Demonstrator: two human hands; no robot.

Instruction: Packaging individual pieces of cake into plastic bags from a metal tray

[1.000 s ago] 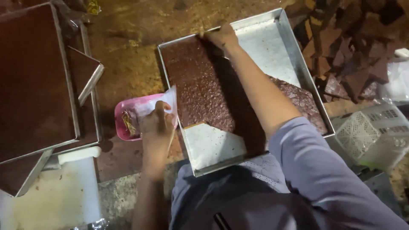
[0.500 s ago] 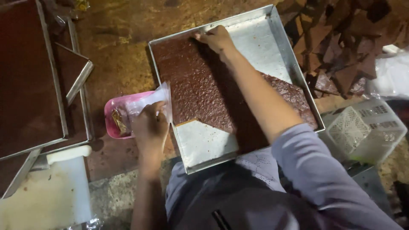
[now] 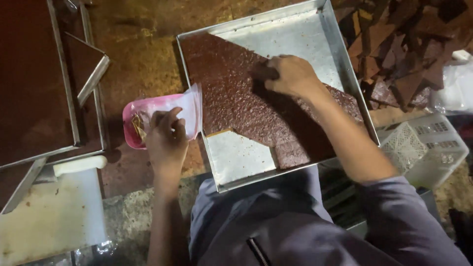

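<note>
A: Head view, left to right. Item one: full tray (image 3: 29, 83) of brown sheet, uncut, far left. Item two: white cutting board (image 3: 54, 216) below it.

B: And your hands?

A: Item three: your left hand (image 3: 165, 143), grip clamped on a pink plastic bag (image 3: 162, 111) with a few pieces inside, just beside the metal tray (image 3: 295, 37). Item four: your right hand (image 3: 290, 76), fingers curled and pressed down on the brown sheet (image 3: 236, 98); what it pinches, I cannot tell.

B: Progress?

A: Two corners of that tray lie bare; I judge most of the sheet remains. Bag mostly unfilled. Item five: cut pieces (image 3: 409, 54) heaped far right.
</note>
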